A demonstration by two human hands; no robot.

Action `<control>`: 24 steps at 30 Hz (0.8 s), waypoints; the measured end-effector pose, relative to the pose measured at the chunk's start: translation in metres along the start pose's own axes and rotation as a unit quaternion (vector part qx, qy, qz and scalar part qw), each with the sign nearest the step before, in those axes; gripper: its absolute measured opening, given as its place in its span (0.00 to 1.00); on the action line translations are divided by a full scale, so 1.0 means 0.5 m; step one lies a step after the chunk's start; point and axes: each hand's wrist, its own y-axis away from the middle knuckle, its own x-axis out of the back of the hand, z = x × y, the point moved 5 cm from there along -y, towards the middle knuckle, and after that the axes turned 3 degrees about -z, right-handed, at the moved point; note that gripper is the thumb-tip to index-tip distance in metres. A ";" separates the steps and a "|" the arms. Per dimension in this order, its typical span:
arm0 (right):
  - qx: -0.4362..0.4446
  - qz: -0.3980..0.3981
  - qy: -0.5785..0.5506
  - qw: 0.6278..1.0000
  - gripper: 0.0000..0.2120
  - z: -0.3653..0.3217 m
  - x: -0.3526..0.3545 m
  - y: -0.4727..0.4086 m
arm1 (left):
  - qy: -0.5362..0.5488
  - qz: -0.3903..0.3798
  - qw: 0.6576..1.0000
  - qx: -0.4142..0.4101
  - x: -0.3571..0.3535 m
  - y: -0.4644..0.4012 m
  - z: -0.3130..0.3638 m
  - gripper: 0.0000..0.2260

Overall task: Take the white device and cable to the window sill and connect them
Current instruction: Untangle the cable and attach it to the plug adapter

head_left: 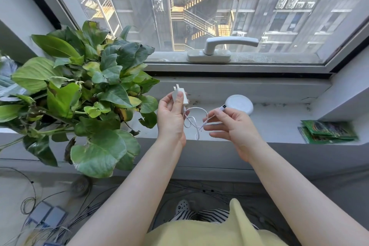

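Observation:
My left hand [171, 120] holds a white plug adapter [180, 95] upright, its two prongs pointing up and left. A thin white cable [194, 123] loops down between my hands. My right hand [229, 126] pinches the cable just below its USB connector [223, 107], which points up and right. The round white device [240, 103] lies flat on the window sill [279, 114], just behind the connector and apart from both hands.
A large leafy potted plant [83, 94] crowds the sill on the left, close to my left hand. Green packets [329, 131] lie on the sill at the right. A window handle [223, 47] sits above. Cables and boxes [46, 215] litter the floor.

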 end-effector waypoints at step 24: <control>-0.045 0.004 -0.011 0.999 0.07 -0.003 -0.061 0.006 | 0.043 -0.092 0.995 -0.018 -0.054 0.032 0.001 0.11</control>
